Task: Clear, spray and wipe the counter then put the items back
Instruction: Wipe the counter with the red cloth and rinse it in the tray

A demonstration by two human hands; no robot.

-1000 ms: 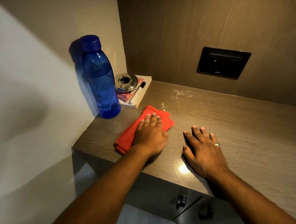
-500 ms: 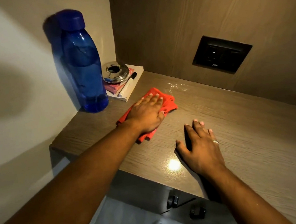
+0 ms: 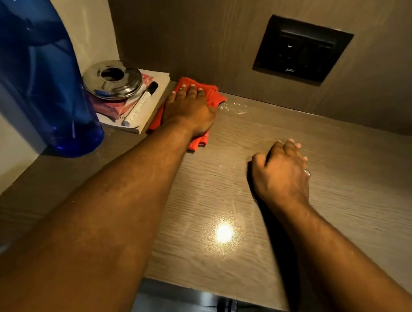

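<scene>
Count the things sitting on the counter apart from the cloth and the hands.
5: a blue bottle at the left wall, a white book in the back corner, a pink packet and a marker on the book, and a metal dish on top. More may be hidden behind the bottle.

Red cloth (image 3: 211, 92) bunched flat on wood-grain counter (image 3: 361, 187), against back wall.

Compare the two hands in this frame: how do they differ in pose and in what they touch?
The left hand lies flat, pressing the red cloth near the back wall; the right hand is loosely curled, on bare counter, nearer the front edge. Only the right wears a ring. Both rest palm down.
</scene>
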